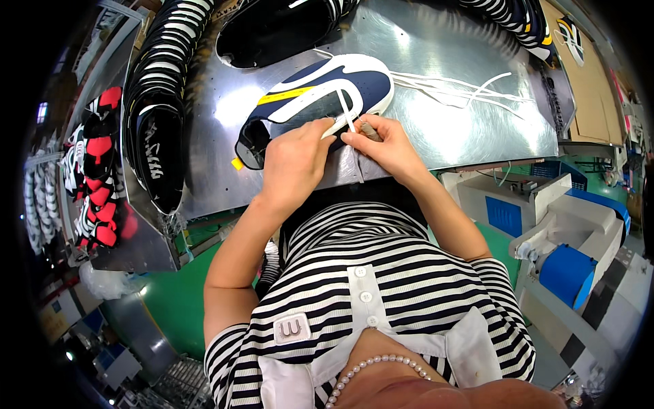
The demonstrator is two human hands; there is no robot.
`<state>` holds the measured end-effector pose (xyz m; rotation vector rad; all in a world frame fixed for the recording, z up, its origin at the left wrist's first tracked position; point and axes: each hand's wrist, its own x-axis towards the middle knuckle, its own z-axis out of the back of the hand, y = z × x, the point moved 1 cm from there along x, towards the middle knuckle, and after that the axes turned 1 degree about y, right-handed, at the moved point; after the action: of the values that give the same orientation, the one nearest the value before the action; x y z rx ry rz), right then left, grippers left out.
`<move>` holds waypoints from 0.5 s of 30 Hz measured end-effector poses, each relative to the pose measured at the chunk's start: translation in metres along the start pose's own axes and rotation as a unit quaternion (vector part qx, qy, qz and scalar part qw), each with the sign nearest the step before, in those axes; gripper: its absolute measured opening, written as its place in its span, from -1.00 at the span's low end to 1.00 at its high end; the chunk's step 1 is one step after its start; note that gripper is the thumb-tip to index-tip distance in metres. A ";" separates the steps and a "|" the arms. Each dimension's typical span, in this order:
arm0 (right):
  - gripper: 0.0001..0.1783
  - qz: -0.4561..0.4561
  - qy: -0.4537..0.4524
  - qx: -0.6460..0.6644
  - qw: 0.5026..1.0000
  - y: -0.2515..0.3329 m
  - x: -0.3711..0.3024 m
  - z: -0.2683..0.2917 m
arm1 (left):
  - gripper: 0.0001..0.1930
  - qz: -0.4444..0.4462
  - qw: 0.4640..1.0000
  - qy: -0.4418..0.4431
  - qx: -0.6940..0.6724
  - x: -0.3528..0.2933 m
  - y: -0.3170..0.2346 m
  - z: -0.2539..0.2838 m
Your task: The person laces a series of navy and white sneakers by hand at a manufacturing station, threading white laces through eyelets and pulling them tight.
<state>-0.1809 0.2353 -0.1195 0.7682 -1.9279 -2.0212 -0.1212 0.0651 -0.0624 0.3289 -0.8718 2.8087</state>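
Bench: shiny sheet-metal top (460,140), clock centred on it, 12 = far edge. Navy-white upper with yellow stripe (373,73) at centre, opening toward 8. Loose white laces (470,90) trail out toward 3. Black-white nested upper stack (163,68) curves along 9–10. Dark upper (269,34) at 11. Striped row, yellow accents (521,24), at 2.

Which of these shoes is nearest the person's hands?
The navy, white and yellow shoe in the middle of the metal table: the left hand and right hand are at its near edge, while the stacked shoes stand untouched.
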 end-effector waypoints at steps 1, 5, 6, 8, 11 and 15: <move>-0.69 -0.004 0.018 0.001 1.000 0.003 -0.006 0.004 | -0.78 0.010 1.000 -0.006 -0.002 0.000 -0.001 0.002; -0.74 -0.039 0.144 -0.104 0.983 0.009 -0.055 0.026 | -0.76 0.040 0.996 -0.066 -0.035 0.006 0.003 0.025; -0.74 0.011 0.161 -0.196 0.967 0.000 -0.070 0.035 | -0.76 0.031 0.992 -0.116 -0.043 0.007 0.004 0.039; -0.76 0.014 0.130 -0.338 0.932 -0.015 -0.111 0.058 | -0.77 0.045 0.985 -0.158 -0.053 0.011 0.007 0.061; -0.80 -0.132 0.065 -0.357 0.922 -0.025 -0.154 0.091 | -0.76 0.058 0.983 -0.152 -0.086 0.019 -0.005 0.078; -0.87 -0.112 0.045 -0.057 0.991 0.000 -0.147 0.068 | -0.76 0.031 0.998 0.027 -0.053 0.003 0.004 0.036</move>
<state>-0.0948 0.3691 -0.0900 1.0679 -1.7271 -2.1613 -0.1193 0.0418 -0.0344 0.2140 -1.0309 2.8004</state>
